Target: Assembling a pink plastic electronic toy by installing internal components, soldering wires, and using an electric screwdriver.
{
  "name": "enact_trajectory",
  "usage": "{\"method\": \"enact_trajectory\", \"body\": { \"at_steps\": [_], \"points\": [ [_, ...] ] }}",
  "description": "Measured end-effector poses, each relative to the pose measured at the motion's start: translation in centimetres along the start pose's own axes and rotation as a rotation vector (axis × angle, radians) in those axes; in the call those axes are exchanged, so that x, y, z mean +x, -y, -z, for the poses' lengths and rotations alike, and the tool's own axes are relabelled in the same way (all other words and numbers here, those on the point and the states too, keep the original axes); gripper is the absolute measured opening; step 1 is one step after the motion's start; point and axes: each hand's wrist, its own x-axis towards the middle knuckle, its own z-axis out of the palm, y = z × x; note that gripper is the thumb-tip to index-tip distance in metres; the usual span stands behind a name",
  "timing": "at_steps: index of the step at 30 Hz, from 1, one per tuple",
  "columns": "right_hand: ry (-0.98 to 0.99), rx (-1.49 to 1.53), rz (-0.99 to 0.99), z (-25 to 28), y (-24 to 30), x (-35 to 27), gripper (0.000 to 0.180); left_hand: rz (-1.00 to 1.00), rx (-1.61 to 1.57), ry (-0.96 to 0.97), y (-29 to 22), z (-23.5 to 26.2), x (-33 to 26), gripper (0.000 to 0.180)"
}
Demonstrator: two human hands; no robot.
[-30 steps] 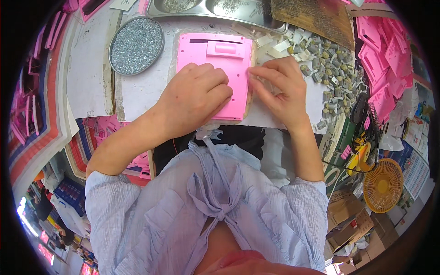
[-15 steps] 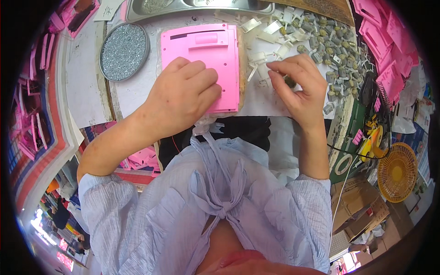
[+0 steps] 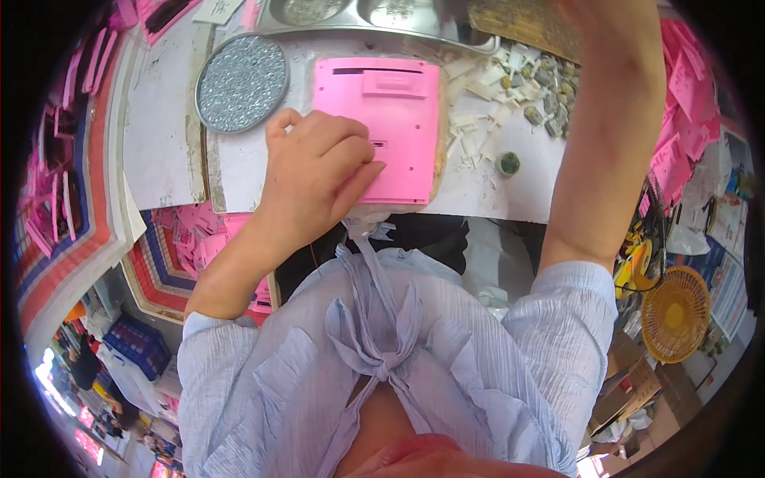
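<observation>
A pink plastic panel (image 3: 410,147), with a raised rectangle, a dark slot and small holes, lies on a padded block at the table's front edge. My left hand (image 3: 323,163) rests on the panel's lower left part, fingers curled; the thumb lies beside a small slot. Whatever its fingertips may hold is hidden. My right forearm (image 3: 602,151) stretches up over the table's right side, and its hand is beyond the top edge. Between arm and panel lie loose white plastic pieces (image 3: 482,115) and a small round piece with a green top (image 3: 508,164).
A round dish of small silvery metal parts (image 3: 241,84) stands left of the panel. Along the back sits a metal compartment tray (image 3: 343,22). Small grey parts (image 3: 550,103) are scattered near my right arm. Pink panels pile up at the right (image 3: 677,103). A yellow basket (image 3: 676,315) sits lower right.
My right hand has left the white pieces and reached up out of the picture. My left hand has shifted on the panel, baring a small slot. The whole view has shifted slightly.
</observation>
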Motion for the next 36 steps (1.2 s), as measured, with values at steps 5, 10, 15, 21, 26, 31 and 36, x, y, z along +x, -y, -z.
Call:
{"method": "enact_trajectory", "body": {
  "at_steps": [5,10,15,21,26,31,36],
  "points": [
    [0.103,0.704,-0.163,-3.3,-0.8,-7.1,0.056,0.035,-0.181,-0.016,1.2,-0.7,-0.6,0.011],
    [-0.096,0.483,-0.231,-5.6,4.3,-10.5,0.044,0.058,-0.302,-0.01,1.1,-0.8,-0.3,0.012],
    [-0.126,0.463,-0.281,-6.5,4.4,-10.8,0.044,0.067,-0.326,-0.034,1.0,-0.7,-0.4,0.011],
    [-0.149,0.528,-0.278,-8.3,4.1,-11.2,0.043,0.001,-0.064,-0.049,1.3,-0.5,-0.9,0.017],
    [-0.111,0.571,-0.125,-6.8,2.0,-11.2,0.04,0.21,0.263,-0.165,10.3,3.1,-0.7,0.022],
    [-0.123,0.537,-0.12,-5.7,1.4,-11.6,0.041,0.352,0.354,-0.056,13.4,4.3,-1.8,0.015],
    [-0.161,0.464,-0.143,-4.5,2.8,-13.5,0.043,0.315,0.239,-0.143,15.1,4.6,-1.9,0.016]
  ]
}}
